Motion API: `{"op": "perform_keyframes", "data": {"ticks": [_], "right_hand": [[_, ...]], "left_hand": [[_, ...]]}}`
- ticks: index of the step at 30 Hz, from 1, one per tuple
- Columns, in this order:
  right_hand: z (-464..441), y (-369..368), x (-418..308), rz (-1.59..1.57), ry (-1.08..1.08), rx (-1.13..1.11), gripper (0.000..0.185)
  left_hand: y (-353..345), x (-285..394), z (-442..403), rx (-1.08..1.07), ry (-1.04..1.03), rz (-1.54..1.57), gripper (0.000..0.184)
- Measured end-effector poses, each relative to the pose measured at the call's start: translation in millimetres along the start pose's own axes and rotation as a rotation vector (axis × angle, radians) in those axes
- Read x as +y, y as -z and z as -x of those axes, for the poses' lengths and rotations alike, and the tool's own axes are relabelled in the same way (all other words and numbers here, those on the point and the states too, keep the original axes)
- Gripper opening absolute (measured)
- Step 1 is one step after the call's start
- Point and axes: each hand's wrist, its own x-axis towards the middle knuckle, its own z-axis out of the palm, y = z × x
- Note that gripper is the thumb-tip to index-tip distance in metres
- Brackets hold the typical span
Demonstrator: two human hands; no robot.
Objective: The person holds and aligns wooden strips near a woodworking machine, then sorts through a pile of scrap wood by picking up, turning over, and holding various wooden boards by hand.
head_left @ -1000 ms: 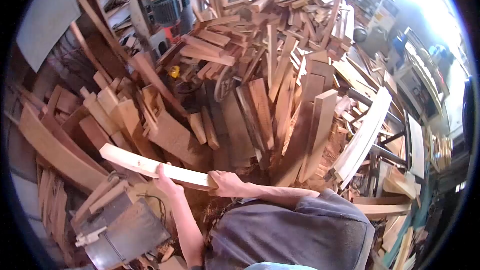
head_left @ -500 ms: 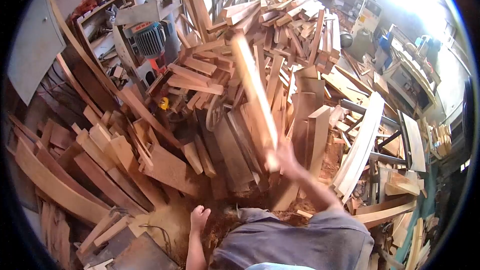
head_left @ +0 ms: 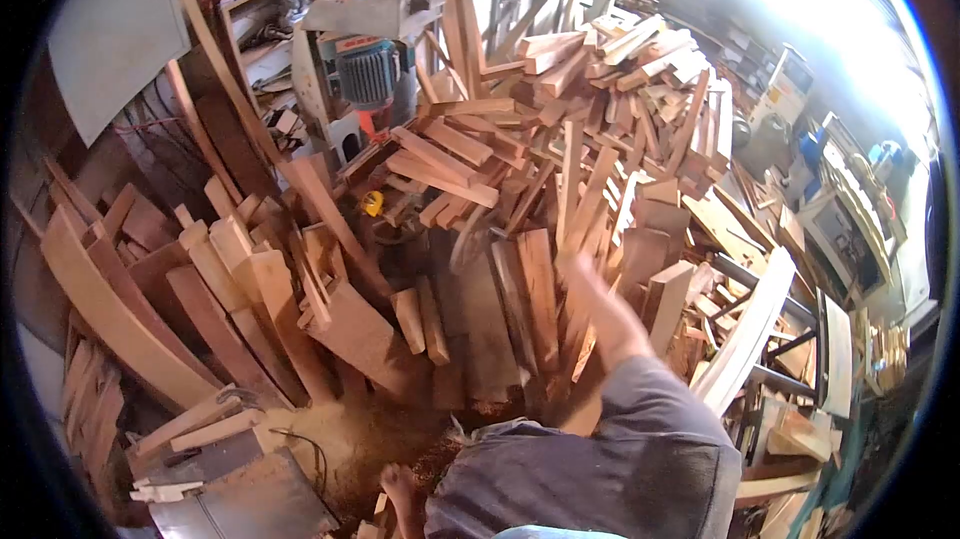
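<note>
My right hand reaches out over the upright boards in the middle of the view. Its fingers are blurred against the wood, and whether they hold anything cannot be made out. Beside it rise narrow wooden pieces. Low in the view, my left hand hangs near my shirt with its fingers curled and nothing visible in them. Beyond my right hand lies a large heap of short wood offcuts.
Long curved boards lean at the left. A machine with a green motor stands at the upper left, and a yellow object lies below it. A pale plank slopes at the right. A metal sheet lies lower left.
Both hands held a pale board; my left hand let go and dropped down, while my right hand swung the board up and forward. The board is no longer visible in my right hand.
</note>
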Motion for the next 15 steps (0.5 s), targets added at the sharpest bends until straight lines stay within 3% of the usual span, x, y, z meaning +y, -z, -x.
{"op": "perform_keyframes", "data": {"ticks": [3,5,7,9,11,14,15], "right_hand": [[170.2,-142.3,-89.1,0.212,0.574,-0.583,0.025],[235.4,-191.7,-159.4,0.383,0.741,-1.273,0.045],[270.4,-190.5,-203.7,0.212,1.224,-1.277,0.043],[323.7,-174.7,-252.0,-0.014,1.67,-1.422,0.041],[343.9,-163.4,-293.0,0.003,1.623,-1.514,0.047],[349.8,-175.4,-319.7,0.092,1.233,-1.559,0.058],[335.7,-195.3,-307.1,0.041,1.055,-1.547,0.056]], "left_hand": [[8.8,-17.2,86.4,0.062,0.359,-0.084,0.027],[9.2,-27.1,143.4,0.177,0.517,-0.082,0.022],[8.5,-41.0,215.5,0.344,0.636,-0.062,0.021],[-0.1,-38.6,281.8,0.551,0.744,-0.003,0.023],[-20.6,-31.7,332.5,0.796,0.835,0.123,0.028],[-84.0,-37.9,359.8,1.227,0.893,0.38,0.038],[-115.1,-53.5,363.6,1.265,0.996,0.19,0.039]]}}
